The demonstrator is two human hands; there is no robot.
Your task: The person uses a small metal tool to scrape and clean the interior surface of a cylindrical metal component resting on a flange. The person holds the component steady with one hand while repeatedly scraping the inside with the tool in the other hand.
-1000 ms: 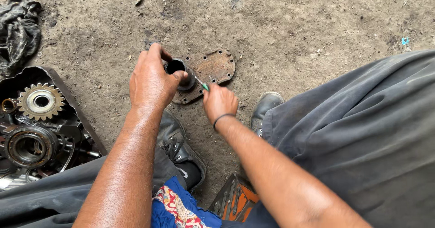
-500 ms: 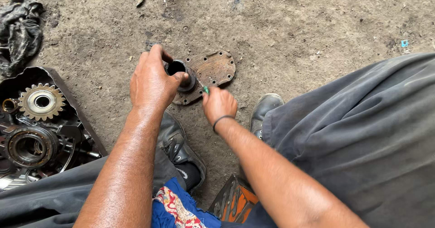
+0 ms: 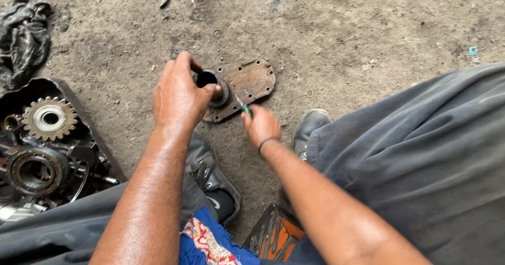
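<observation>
A rusty brown metal cover plate [image 3: 251, 81] with bolt holes around its rim lies flat on the dirt ground. A dark round hub [image 3: 213, 83] rises from its left part. My left hand [image 3: 178, 96] grips that hub from above and from the left. My right hand [image 3: 261, 125] is closed around a small green-handled tool [image 3: 244, 107], whose tip points at the plate beside the hub. The tool's tip is blurred.
A dark tray [image 3: 79, 112] at the left holds a toothed sprocket [image 3: 49, 118], a bearing ring [image 3: 36, 170] and other greasy parts. A dirty rag [image 3: 23, 33] lies at the upper left. My black shoes [image 3: 210, 175] and grey trousers [image 3: 421, 160] fill the lower frame.
My right hand has shifted slightly down and to the right with the tool, working at the plate. My left hand stays on the hub.
</observation>
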